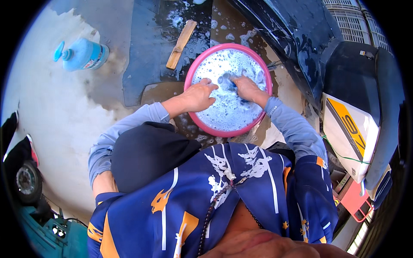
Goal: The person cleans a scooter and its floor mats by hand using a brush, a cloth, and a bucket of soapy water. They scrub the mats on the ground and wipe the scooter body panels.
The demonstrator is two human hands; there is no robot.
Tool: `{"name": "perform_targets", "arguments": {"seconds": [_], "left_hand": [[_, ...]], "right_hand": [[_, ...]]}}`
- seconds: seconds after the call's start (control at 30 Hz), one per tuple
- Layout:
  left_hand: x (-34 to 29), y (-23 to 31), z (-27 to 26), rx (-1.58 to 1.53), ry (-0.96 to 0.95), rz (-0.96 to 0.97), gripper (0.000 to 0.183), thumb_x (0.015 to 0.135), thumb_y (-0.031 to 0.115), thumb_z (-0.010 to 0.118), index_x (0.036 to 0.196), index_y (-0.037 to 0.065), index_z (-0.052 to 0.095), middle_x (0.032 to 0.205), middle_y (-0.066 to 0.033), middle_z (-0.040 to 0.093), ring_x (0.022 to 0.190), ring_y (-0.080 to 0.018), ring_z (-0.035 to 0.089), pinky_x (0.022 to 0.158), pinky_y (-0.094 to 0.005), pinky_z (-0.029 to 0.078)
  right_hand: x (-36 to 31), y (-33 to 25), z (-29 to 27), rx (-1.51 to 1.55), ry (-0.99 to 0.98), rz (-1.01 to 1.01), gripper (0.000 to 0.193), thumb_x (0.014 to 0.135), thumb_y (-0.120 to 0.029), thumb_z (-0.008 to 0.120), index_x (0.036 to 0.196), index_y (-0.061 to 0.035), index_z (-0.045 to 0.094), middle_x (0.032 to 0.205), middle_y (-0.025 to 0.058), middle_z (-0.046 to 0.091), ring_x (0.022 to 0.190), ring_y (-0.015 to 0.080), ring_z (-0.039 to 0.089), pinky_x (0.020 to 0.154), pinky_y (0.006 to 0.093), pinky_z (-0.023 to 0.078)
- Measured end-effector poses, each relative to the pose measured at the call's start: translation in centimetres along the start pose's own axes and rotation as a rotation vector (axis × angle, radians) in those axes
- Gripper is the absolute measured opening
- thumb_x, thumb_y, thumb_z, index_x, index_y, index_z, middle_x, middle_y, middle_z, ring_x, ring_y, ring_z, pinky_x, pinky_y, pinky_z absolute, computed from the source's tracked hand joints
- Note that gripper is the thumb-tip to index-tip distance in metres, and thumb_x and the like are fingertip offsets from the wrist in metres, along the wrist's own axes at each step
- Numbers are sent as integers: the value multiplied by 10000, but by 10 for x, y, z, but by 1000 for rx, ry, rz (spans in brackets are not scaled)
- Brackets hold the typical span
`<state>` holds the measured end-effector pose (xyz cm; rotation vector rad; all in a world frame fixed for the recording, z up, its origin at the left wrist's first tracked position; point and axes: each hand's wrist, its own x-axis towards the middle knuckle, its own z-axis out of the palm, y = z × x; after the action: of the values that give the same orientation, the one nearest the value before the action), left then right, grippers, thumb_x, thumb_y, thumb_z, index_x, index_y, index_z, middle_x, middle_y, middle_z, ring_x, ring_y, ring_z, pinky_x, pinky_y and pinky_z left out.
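A round pink basin (192, 76) full of water and white suds (226, 114) stands on the wet ground in front of me. Over its left side reaches my left hand (198, 95), fingers apart, with nothing visible in it. My right hand (249, 89) dips into the foam at the right, its fingers curled and partly covered. Dark bluish wet material (227, 81) shows through the suds beside the right fingertips. Foam hides most of it, so what it is stays unclear.
Beyond the basin lie a dark mat (146, 56) and a flat wooden stick (181, 44). A blue pump bottle (88, 54) is at the far left. Black-and-white vehicle bodywork (350, 124) crowds the right, below pale crates (346, 17). A small wheel (28, 182) shows at the left edge.
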<state>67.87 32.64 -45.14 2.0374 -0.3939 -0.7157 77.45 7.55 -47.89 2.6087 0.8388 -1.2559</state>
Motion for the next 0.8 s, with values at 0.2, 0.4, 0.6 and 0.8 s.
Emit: {"name": "perform_targets", "arguments": {"seconds": [0.2,0.4,0.6,0.8], "left_hand": [[25,1,14,-29,175,15,930,875,388,730,1553,45,194,1480,-346,356,1311,-478,473,1096,-492,404],[49,10,2,-379,253,96,671,895,283,738,1437,39,427,1367,-244,544,1241,-370,572,1016,-433,465],[40,11,2,78,333,50,417,856,164,723,1249,83,611,1007,-154,597,944,-359,639,838,-457,522],[41,-11,29,503,235,93,420,813,115,702,1224,104,616,1077,-139,547,1005,-338,603,869,-459,528]], "right_hand": [[-18,-5,-37,637,191,-228,417,909,-265,713,1230,-23,602,1134,172,673,1054,288,655,923,382,492],[-46,-15,-46,1464,82,-105,407,960,-313,684,1232,-44,544,1145,40,596,1029,113,576,884,291,487],[-48,10,-44,782,300,45,348,825,-177,751,1128,-36,656,1121,127,640,1029,243,632,911,361,496],[-28,9,8,496,346,151,419,943,-316,655,1236,-19,612,1280,215,591,1218,358,569,1035,436,440]]}}
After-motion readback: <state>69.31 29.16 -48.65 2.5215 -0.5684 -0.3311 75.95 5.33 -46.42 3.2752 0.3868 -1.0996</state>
